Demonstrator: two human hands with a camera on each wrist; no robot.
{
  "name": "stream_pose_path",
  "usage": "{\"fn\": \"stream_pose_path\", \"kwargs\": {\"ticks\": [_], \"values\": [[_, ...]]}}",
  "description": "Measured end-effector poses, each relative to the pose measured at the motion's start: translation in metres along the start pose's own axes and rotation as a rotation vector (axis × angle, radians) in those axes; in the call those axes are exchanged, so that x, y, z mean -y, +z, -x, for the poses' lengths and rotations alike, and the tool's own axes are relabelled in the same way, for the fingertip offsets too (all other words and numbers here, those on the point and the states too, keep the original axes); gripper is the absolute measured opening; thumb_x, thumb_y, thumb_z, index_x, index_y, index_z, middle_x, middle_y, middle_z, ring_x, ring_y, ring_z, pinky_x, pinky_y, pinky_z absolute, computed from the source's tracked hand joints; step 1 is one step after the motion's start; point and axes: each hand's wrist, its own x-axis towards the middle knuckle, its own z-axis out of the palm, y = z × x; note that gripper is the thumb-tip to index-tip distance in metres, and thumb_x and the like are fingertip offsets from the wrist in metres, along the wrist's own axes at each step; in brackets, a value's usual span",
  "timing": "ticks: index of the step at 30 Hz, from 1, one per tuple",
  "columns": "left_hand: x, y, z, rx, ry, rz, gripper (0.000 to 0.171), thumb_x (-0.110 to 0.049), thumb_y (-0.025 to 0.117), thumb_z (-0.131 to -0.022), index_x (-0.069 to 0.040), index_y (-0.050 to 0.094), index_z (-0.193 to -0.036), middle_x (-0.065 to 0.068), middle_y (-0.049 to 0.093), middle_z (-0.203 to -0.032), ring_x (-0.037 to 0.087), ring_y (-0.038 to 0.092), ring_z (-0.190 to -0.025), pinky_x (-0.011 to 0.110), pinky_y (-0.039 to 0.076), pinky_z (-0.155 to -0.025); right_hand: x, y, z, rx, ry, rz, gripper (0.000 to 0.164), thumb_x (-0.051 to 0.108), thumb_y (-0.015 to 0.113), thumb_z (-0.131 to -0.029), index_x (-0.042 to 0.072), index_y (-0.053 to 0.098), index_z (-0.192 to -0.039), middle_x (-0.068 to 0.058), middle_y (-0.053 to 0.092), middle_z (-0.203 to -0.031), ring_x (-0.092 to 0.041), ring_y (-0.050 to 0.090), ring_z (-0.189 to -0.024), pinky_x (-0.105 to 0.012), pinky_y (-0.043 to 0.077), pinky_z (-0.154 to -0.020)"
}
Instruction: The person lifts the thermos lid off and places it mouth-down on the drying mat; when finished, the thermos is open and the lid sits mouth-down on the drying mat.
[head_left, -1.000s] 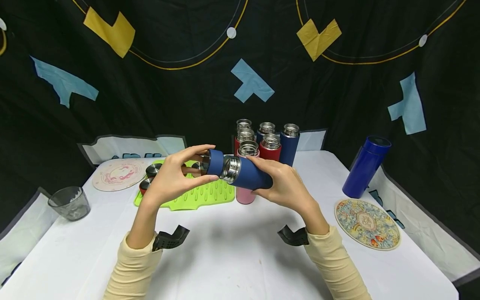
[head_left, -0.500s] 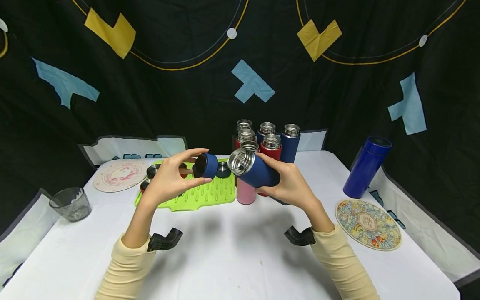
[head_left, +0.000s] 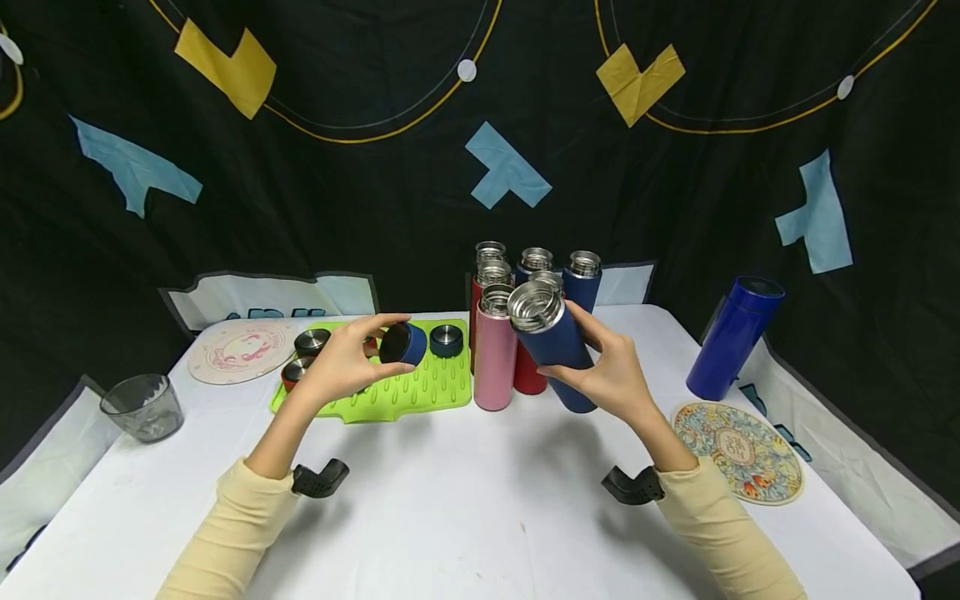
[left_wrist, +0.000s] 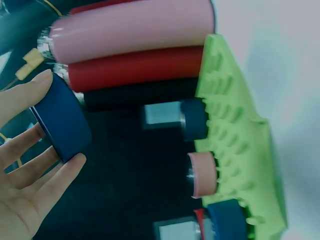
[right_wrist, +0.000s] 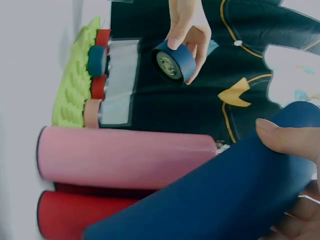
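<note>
My left hand (head_left: 351, 357) pinches a blue bottle lid (head_left: 406, 343) between thumb and fingers, above the green drying mat (head_left: 420, 392). In the right wrist view the lid's inner side shows. My right hand (head_left: 611, 367) grips a blue thermos bottle (head_left: 558, 346) with its metal mouth uncovered. That bottle tilts with its mouth toward the left, close in front of a group of lidless bottles. A pink bottle (head_left: 495, 358) stands just left of it. A red bottle (head_left: 529, 375) is partly hidden behind the held one.
Several lids, among them a blue lid (head_left: 446, 340), sit on the green mat. A grey glass (head_left: 142, 408) and a pink round mat (head_left: 238, 352) lie left. At right are a tall blue bottle (head_left: 733, 337) and a patterned round mat (head_left: 738, 454).
The lid and the blue bottle have come apart. The left hand moved slightly left and down with the lid; the right hand carried the bottle right and turned it more upright.
</note>
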Motion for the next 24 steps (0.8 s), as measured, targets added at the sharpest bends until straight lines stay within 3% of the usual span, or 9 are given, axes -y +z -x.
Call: {"fn": "stream_pose_path", "kwargs": {"ticks": [7, 15, 19, 24], "values": [[0.022, 0.010, -0.007, 0.024, -0.004, -0.048, 0.067, -0.023, 0.085, -0.074, -0.006, 0.057, -0.132, 0.014, 0.059, -0.126, 0.029, 0.058, -0.100, 0.043, 0.053, -0.085, -0.013, -0.008, 0.006, -0.081, 0.058, 0.022, 0.083, 0.008, 0.089, -0.067, 0.004, 0.048, -0.140, -0.018, 0.062, -0.124, -0.033, 0.062, -0.110, -0.048, 0.050, -0.092], [0.041, 0.025, -0.016, 0.085, -0.033, -0.128, 0.066, -0.023, 0.086, -0.072, -0.004, 0.058, -0.130, 0.017, 0.062, -0.123, 0.033, 0.059, -0.097, 0.043, 0.053, -0.079, 0.008, -0.019, 0.004, -0.171, 0.153, 0.020, 0.078, -0.005, 0.083, -0.069, -0.007, 0.045, -0.137, -0.026, 0.061, -0.120, -0.037, 0.063, -0.106, -0.046, 0.051, -0.091], [0.046, 0.030, -0.020, 0.111, -0.053, -0.144, 0.067, -0.020, 0.086, -0.072, -0.002, 0.057, -0.130, 0.020, 0.060, -0.124, 0.038, 0.059, -0.105, 0.049, 0.052, -0.085, -0.004, -0.020, 0.003, -0.229, 0.220, -0.014, 0.078, -0.005, 0.082, -0.070, -0.005, 0.044, -0.137, -0.025, 0.061, -0.121, -0.036, 0.062, -0.109, -0.042, 0.050, -0.094], [0.054, 0.038, -0.025, 0.145, -0.067, -0.152, 0.066, -0.018, 0.086, -0.072, -0.001, 0.057, -0.129, 0.023, 0.062, -0.120, 0.039, 0.059, -0.108, 0.049, 0.052, -0.087, -0.042, -0.018, 0.002, -0.286, 0.320, -0.115, 0.080, -0.002, 0.083, -0.071, 0.001, 0.042, -0.139, -0.021, 0.061, -0.125, -0.032, 0.060, -0.112, -0.037, 0.049, -0.097]]}}
